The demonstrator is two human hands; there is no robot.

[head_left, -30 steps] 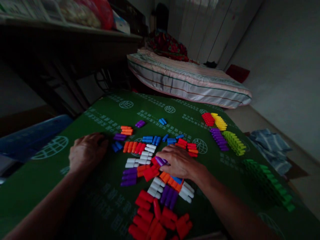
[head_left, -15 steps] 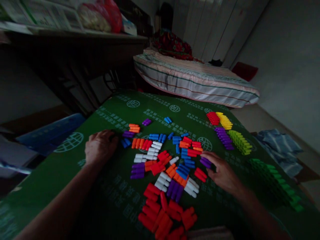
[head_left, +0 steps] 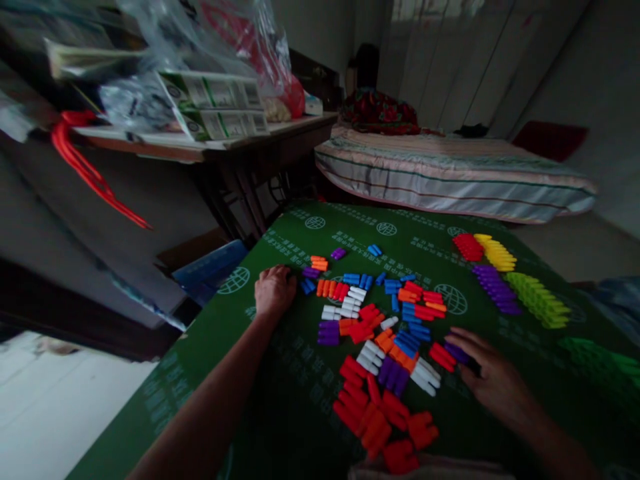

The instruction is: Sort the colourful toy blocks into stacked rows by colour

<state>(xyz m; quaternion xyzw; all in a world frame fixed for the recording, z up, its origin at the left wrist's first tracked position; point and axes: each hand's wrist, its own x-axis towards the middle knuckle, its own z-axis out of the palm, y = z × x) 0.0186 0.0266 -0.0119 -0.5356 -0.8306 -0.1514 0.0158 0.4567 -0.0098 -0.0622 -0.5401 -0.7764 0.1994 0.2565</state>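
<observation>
My right hand [head_left: 497, 380] is on the right side of the loose pieces, with thumb and fingers closed round a purple plastic building block [head_left: 457, 353]. Just left of it lies a red block [head_left: 443, 357], almost touching the purple one. My left hand [head_left: 274, 291] rests palm down on the green table [head_left: 210, 373], its fingers loosely bent and no object visible in them. Close to its fingertips are a blue block [head_left: 307, 286] and a small purple block [head_left: 311, 272]. Between the hands spreads a pile of bullet-shaped blocks: white blocks [head_left: 371, 357], orange blocks [head_left: 385, 340], and red blocks [head_left: 353, 400].
Joined rows stand at the right: red row [head_left: 469, 247], yellow row [head_left: 499, 254], purple row [head_left: 496, 289], lime row [head_left: 538, 299] and dark green row [head_left: 600, 360]. A cluttered desk [head_left: 200, 152] is at left, a blue stool [head_left: 210, 268] below, a bed [head_left: 450, 167] behind.
The view has swung left, so everything sits further right and more of the desk shows. My right hand has brought the purple block slightly nearer me, beside the red one. My left hand stays put.
</observation>
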